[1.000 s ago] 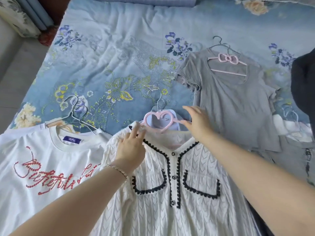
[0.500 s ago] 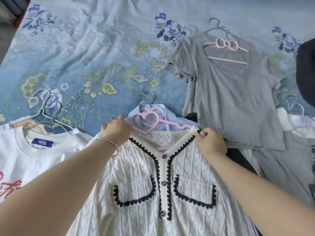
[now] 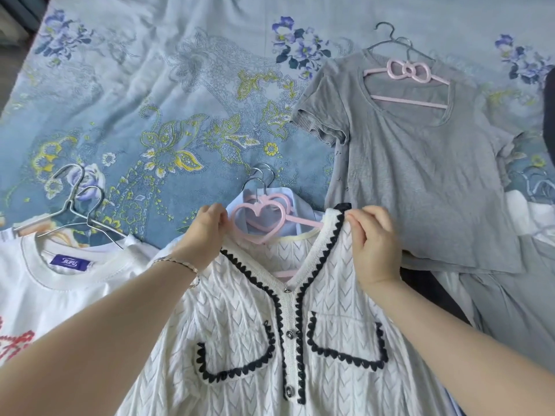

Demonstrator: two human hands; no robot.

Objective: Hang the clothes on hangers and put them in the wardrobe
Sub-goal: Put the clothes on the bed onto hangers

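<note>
The person shows two bare forearms, each one visible from the lower edge of the view up to the wrist. On the wrist of the left hand there is a thin bracelet of small pale beads, joined by a fine chain. The right hand has short, rounded fingernails, and its wrist is bare.

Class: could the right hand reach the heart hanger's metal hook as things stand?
Probably yes: the hook lies uncovered on the bedspread, though the right hand pinches the cardigan collar and must let go first.
</note>
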